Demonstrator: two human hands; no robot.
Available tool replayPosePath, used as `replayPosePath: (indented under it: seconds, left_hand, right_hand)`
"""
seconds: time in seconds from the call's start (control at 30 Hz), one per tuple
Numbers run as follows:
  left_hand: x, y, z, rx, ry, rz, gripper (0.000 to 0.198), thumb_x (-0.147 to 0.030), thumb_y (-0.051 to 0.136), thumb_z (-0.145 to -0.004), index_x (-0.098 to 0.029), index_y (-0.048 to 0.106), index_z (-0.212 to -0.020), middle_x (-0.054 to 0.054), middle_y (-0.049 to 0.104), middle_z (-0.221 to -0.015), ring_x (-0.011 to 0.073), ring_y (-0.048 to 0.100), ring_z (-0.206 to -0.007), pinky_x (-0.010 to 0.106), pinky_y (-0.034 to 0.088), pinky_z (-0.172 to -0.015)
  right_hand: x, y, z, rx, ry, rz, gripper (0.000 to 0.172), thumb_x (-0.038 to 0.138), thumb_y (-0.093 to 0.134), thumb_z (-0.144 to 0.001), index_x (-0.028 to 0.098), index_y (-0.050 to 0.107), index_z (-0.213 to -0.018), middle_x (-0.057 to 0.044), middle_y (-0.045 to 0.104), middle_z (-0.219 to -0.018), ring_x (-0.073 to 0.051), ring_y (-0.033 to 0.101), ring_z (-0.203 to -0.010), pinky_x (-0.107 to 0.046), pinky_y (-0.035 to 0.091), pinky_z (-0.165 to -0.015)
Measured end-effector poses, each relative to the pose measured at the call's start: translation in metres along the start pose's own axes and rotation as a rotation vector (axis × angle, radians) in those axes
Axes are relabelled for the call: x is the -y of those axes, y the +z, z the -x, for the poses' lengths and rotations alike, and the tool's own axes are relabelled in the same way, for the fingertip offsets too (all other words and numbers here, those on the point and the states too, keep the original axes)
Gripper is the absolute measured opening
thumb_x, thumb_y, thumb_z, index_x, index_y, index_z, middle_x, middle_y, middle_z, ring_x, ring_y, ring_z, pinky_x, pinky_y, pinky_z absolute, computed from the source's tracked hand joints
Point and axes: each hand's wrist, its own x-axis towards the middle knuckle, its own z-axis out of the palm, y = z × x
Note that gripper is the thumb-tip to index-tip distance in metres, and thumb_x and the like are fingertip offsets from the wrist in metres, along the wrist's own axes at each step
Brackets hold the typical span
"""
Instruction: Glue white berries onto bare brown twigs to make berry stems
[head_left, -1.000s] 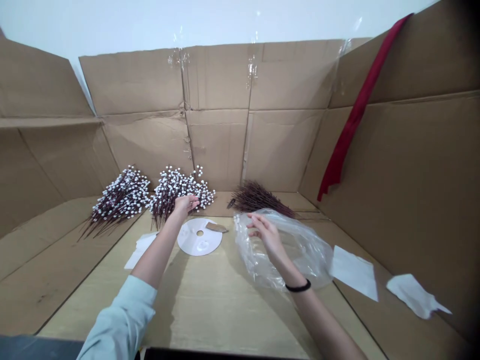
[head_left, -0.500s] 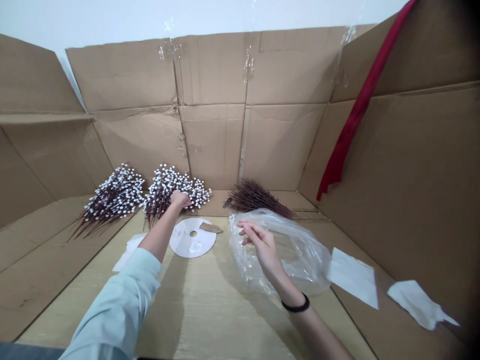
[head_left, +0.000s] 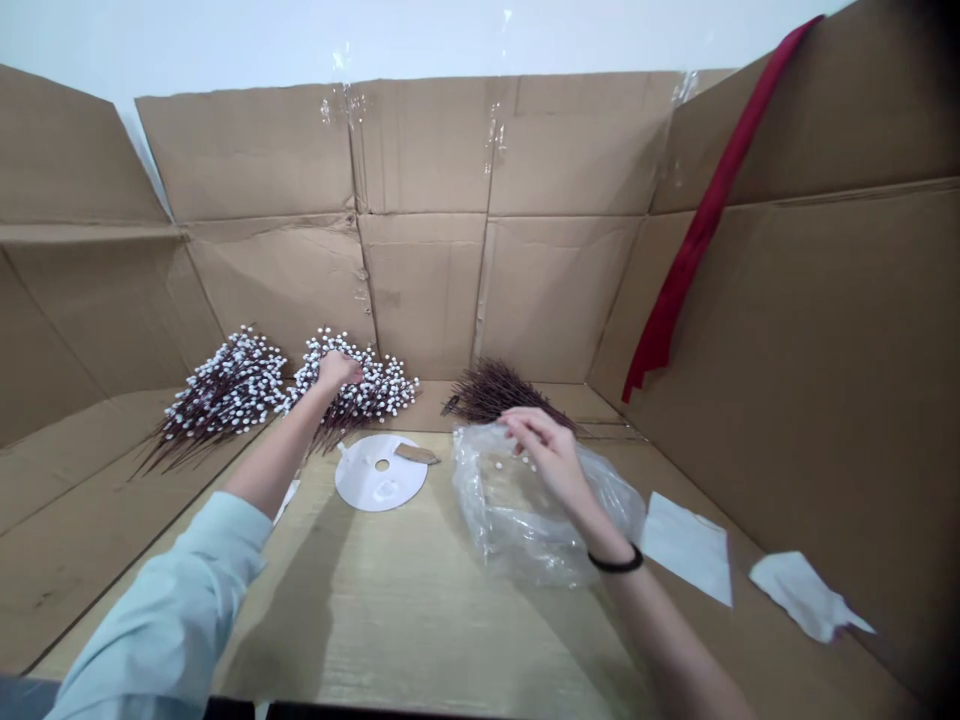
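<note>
My left hand (head_left: 340,370) is closed over the right-hand pile of artificial berry stems (head_left: 382,390), brown twigs dotted with small white berries; what its fingers grip is hidden among them. A second pile of white berry stems (head_left: 232,385) lies to the left of it. Over a clear plastic bag (head_left: 517,530) hovers my right hand (head_left: 551,450), its fingers loosely bent and apart, with nothing seen in them. A few white berries (head_left: 499,465) show just below its fingers, against the bag. Behind the bag lies a bundle of bare brown twigs (head_left: 499,390).
A white disc (head_left: 364,480) with a centre hole carries a scrap of cardboard (head_left: 416,454). White paper (head_left: 686,550) and a crumpled white piece (head_left: 799,590) lie at right. Cardboard walls (head_left: 420,150) enclose the table (head_left: 420,620); a red strip (head_left: 694,240) hangs at right.
My left hand has shifted left and slightly up over the berry stems. My right hand has moved right and up above the bag, and white berries now show beneath it.
</note>
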Motion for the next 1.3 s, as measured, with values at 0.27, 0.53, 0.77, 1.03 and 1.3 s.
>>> replayPosePath:
  seconds: [0.27, 0.53, 0.77, 1.03, 1.3]
  left_hand:
    - [-0.005, -0.009, 0.047, -0.106, 0.249, 0.683, 0.032, -0.003, 0.047, -0.062, -0.01, 0.058, -0.091, 0.011, 0.062, -0.092, 0.0172, 0.062, -0.086, 0.035, 0.048, -0.085]
    - [-0.028, 0.029, 0.104, -0.246, 0.374, 0.624, 0.048, 0.002, 0.042, -0.06, -0.021, 0.057, -0.099, 0.004, 0.055, -0.111, 0.0168, 0.046, -0.111, 0.035, 0.033, -0.101]
    - [-0.022, 0.054, 0.11, -0.23, 0.273, 0.569, 0.042, 0.0, 0.044, -0.063, -0.019, 0.057, -0.098, 0.004, 0.054, -0.11, 0.0181, 0.045, -0.111, 0.035, 0.031, -0.101]
    - [-0.014, 0.055, 0.091, -0.239, 0.17, 0.603, 0.036, -0.009, 0.046, -0.067, -0.017, 0.054, -0.102, 0.006, 0.054, -0.113, 0.0187, 0.048, -0.107, 0.033, 0.036, -0.096]
    - [-0.017, 0.048, 0.098, -0.173, 0.143, 0.63, 0.033, -0.012, 0.048, -0.068, -0.017, 0.054, -0.1, 0.007, 0.055, -0.111, 0.0195, 0.05, -0.105, 0.032, 0.039, -0.092]
  right_hand:
    - [-0.058, -0.057, -0.1, 0.073, 0.36, 0.749, 0.026, 0.025, 0.048, -0.076, 0.013, 0.067, -0.089, -0.009, 0.068, -0.091, -0.019, 0.061, -0.085, -0.026, 0.044, -0.073]
    - [-0.109, -0.037, -0.14, 0.364, 0.583, 0.996, 0.103, 0.014, 0.076, -0.05, 0.028, 0.022, -0.136, -0.016, 0.012, -0.146, -0.035, 0.029, -0.127, -0.043, 0.035, -0.094]
    - [-0.158, -0.044, -0.15, 0.459, 0.634, 1.048, 0.106, 0.026, 0.079, -0.049, 0.015, 0.021, -0.136, -0.021, 0.04, -0.132, -0.03, 0.042, -0.12, -0.039, 0.038, -0.093]
    - [-0.161, -0.058, -0.169, 0.401, 0.602, 1.112, 0.066, 0.03, 0.078, -0.05, 0.013, 0.056, -0.109, -0.014, 0.058, -0.109, -0.024, 0.056, -0.096, -0.03, 0.045, -0.075]
    - [-0.153, -0.072, -0.18, 0.245, 0.608, 1.035, 0.044, 0.02, 0.072, -0.06, 0.014, 0.06, -0.102, -0.008, 0.064, -0.087, -0.014, 0.058, -0.066, -0.024, 0.041, -0.056]
